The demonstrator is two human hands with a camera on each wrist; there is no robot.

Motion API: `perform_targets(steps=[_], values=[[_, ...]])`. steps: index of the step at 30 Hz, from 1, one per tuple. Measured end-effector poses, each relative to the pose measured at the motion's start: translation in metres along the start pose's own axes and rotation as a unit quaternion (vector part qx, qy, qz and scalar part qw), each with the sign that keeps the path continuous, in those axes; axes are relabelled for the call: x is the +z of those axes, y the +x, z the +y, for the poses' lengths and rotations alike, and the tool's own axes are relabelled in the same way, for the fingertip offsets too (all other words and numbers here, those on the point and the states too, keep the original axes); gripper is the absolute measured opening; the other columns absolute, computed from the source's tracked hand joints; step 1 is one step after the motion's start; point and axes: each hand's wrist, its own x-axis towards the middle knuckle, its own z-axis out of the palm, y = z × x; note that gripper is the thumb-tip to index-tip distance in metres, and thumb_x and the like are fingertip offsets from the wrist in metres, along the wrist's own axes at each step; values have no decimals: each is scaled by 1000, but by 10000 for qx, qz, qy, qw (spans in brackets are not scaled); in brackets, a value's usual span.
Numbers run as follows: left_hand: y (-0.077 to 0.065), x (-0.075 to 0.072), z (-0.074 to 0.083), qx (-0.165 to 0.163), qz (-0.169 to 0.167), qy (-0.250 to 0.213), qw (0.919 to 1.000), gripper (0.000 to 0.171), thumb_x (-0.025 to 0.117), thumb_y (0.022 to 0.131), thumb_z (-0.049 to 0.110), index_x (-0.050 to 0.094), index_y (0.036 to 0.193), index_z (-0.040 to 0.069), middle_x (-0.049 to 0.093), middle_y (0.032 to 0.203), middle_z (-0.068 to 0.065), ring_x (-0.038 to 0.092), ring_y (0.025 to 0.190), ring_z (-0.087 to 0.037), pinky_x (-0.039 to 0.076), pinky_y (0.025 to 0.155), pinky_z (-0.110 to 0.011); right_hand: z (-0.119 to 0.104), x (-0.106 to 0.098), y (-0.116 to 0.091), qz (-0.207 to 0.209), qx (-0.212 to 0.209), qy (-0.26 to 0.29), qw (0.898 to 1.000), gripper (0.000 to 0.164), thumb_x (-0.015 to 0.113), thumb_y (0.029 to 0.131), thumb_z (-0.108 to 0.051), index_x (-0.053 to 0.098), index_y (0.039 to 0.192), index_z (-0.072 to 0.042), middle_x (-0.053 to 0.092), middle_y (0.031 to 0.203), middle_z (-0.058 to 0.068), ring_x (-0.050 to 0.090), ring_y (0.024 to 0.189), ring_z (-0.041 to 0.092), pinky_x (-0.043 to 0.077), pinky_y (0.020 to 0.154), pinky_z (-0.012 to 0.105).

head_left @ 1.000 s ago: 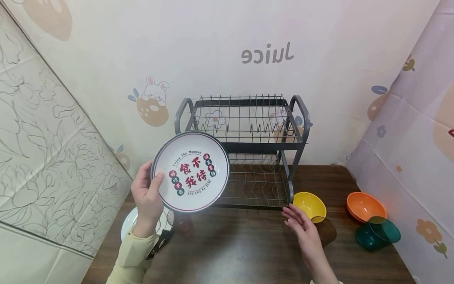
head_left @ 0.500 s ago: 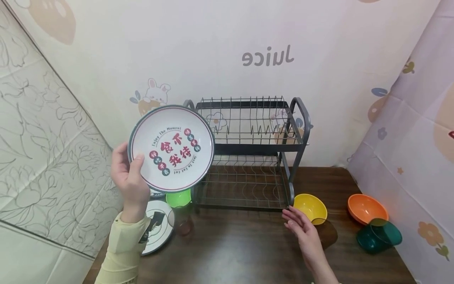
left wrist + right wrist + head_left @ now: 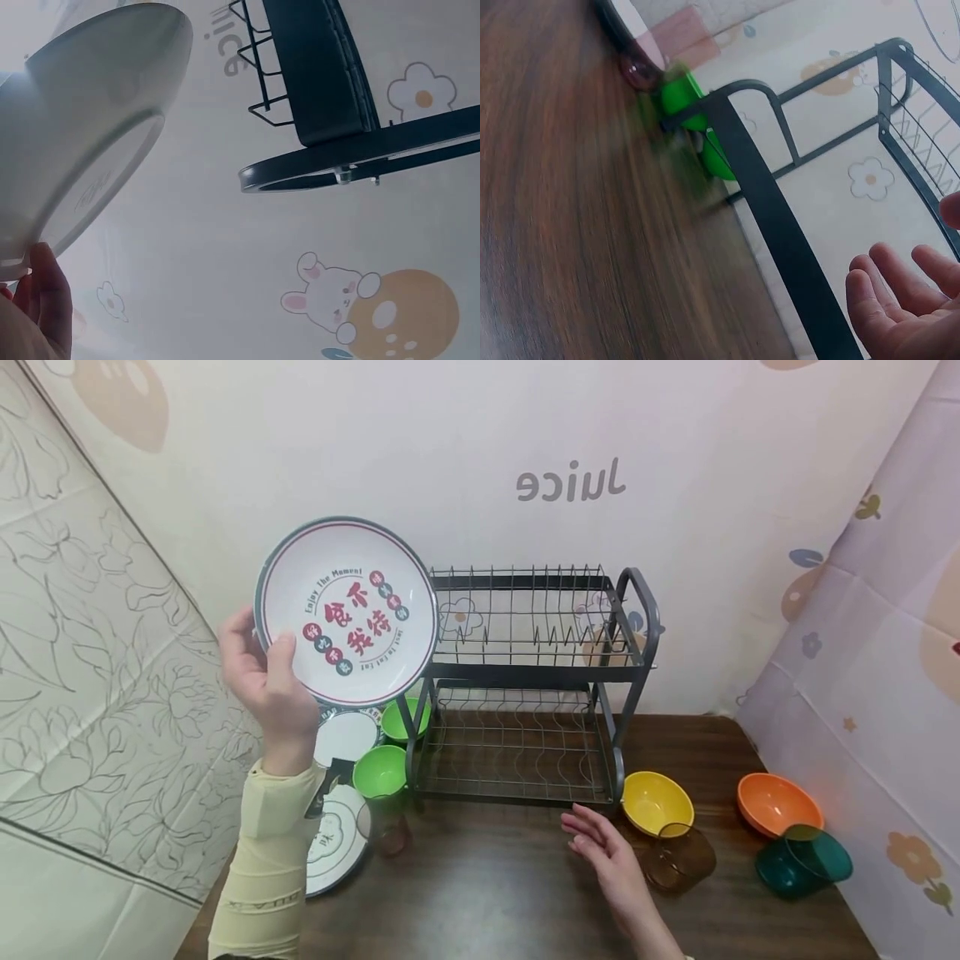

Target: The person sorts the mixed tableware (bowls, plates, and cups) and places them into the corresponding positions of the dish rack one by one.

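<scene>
Holding up a round, glossy white plate (image 3: 352, 610), lined in green and red around the rim and printed with red and green characters, by its lower left edge in the left hand (image 3: 273, 697). Pinched there between a thumb over the printed face and fingers behind, with the pale underside turned to the left wrist view. Raised above the dark brown wood-grain table (image 3: 487, 893), tilted with the printing toward the head view, and extending up and to the right from that hand. Overlapping, in the head view, the left end of a dark grey metal two-tier dish rack (image 3: 532, 673), yet apart from it in the left wrist view. Holding nothing in the right hand (image 3: 609, 860), lowered by the rack's bottom front edge with fingers loosely extended and slightly bent, well apart from the plate. Nearest there to a round yellow bowl (image 3: 658, 802) and a transparent brown cup (image 3: 678, 860), with a round orange bowl (image 3: 776, 802) and a transparent teal cup (image 3: 798, 864) farther right. Below the plate, at the rack's left end, crowded with a round bright-green bowl (image 3: 379, 768).
</scene>
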Motion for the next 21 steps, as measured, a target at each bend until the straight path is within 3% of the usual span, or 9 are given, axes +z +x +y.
perform_targets(steps=[11, 21], values=[[11, 22, -2, -268, 107, 12, 9996, 30, 48, 87, -10, 57, 113, 1, 66, 106, -25, 68, 85, -35, 59, 64, -34, 1, 19, -2, -369, 412, 68, 9984, 37, 52, 102, -6, 50, 139, 0, 60, 130, 23, 58, 120, 31, 50, 97, 38], [27, 43, -11, -308, 92, 92, 9994, 29, 47, 87, -10, 55, 111, 4, 67, 105, -22, 69, 84, -34, 59, 64, -34, -8, 18, -1, -225, 350, -77, 9991, 27, 52, 102, -6, 57, 126, 6, 64, 123, 22, 62, 112, 26, 52, 91, 34]])
